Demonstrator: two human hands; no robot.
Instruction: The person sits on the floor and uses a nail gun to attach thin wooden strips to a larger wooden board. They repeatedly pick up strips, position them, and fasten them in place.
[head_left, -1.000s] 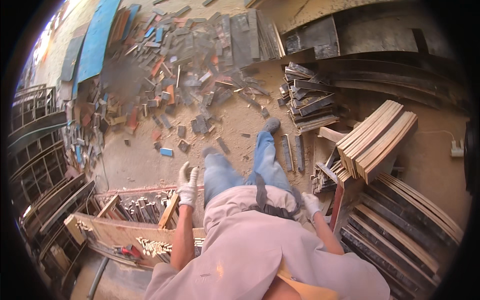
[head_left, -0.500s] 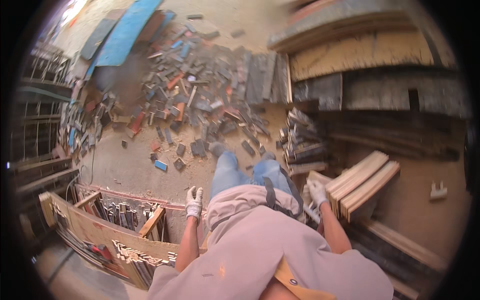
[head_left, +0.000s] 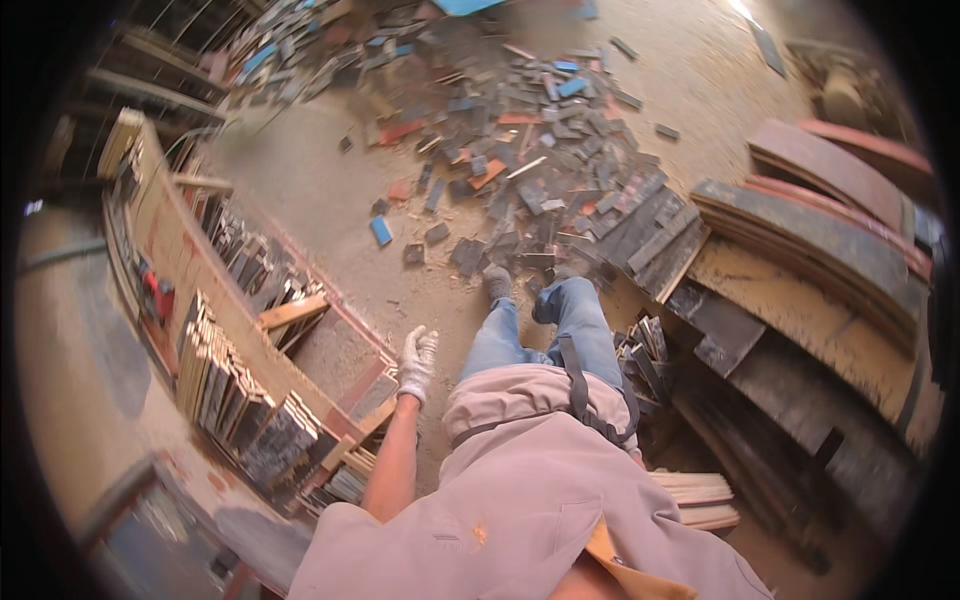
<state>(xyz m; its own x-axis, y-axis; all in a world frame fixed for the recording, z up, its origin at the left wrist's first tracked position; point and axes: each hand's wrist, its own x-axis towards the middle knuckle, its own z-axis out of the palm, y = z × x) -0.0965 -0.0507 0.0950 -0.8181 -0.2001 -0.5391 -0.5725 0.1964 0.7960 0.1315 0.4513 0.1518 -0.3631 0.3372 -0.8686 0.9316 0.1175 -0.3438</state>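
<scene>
My left hand [head_left: 417,362], in a pale work glove, hangs beside my left leg with its fingers stretched out and nothing in them. Nearest to it is the edge of a long wooden bin [head_left: 250,345] packed with upright strips. On my right side, the jacket hides my right hand. A bundle of light-edged boards [head_left: 692,490] sticks out from beside my right hip; whether that hand touches it cannot be seen.
Ahead of my feet spreads a heap of dark, red and blue offcuts [head_left: 540,150]. Large stacked panels [head_left: 810,270] stand to the right, near a small pile of blocks [head_left: 645,350]. A red tool [head_left: 157,295] lies on the bin's left side.
My view has turned left, so the bin shows more fully and the panels sit tilted at right. My right hand, earlier visible beside the board bundle, is now hidden. The left stays empty.
</scene>
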